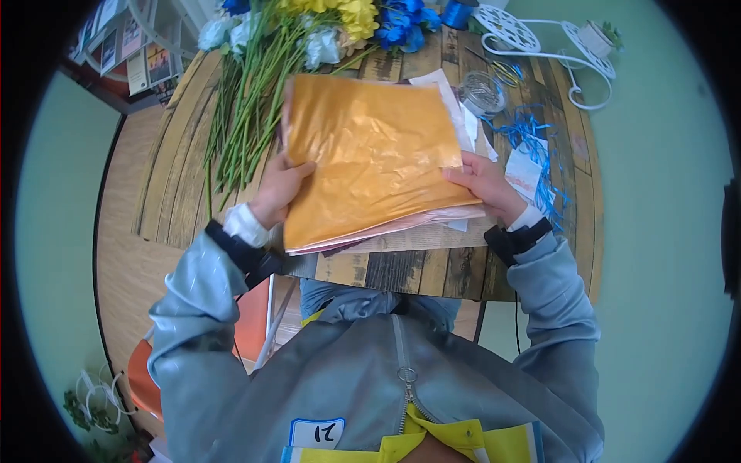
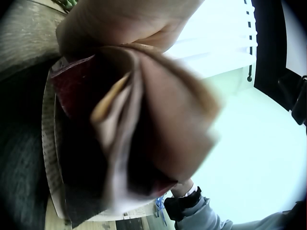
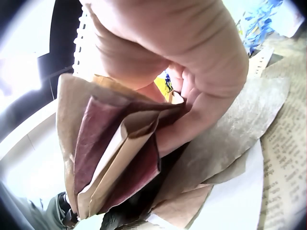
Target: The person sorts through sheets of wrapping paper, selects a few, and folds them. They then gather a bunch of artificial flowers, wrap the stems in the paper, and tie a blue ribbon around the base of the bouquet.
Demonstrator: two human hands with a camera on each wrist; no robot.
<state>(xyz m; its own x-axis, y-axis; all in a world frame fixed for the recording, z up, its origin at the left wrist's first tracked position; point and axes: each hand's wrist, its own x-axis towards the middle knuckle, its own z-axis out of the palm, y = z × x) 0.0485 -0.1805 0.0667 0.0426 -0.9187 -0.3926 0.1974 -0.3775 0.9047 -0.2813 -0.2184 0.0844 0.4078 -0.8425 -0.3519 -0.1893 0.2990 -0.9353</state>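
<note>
A stack of wrapping paper [image 1: 370, 147], orange on top with pink and maroon layers below, is raised over the table in front of me. My left hand [image 1: 281, 187] grips its left edge, thumb on the top sheet. At the right edge my right hand [image 1: 492, 185] pinches the stack, thumb above and fingers underneath. The left wrist view shows blurred, folded sheets [image 2: 172, 115] fanning out below that hand. In the right wrist view, maroon and tan layers [image 3: 103, 134] bend beneath the fingers. More paper [image 3: 230, 124], grey and newsprint, lies under the held stack.
Long green stems [image 1: 245, 116] with yellow, blue and white flowers [image 1: 355, 19] lie at the back left. A clear jar of small items [image 1: 482, 94], shredded blue ribbon [image 1: 544, 174] and a white metal stand [image 1: 532, 35] are on the right of the wooden table [image 1: 174, 154].
</note>
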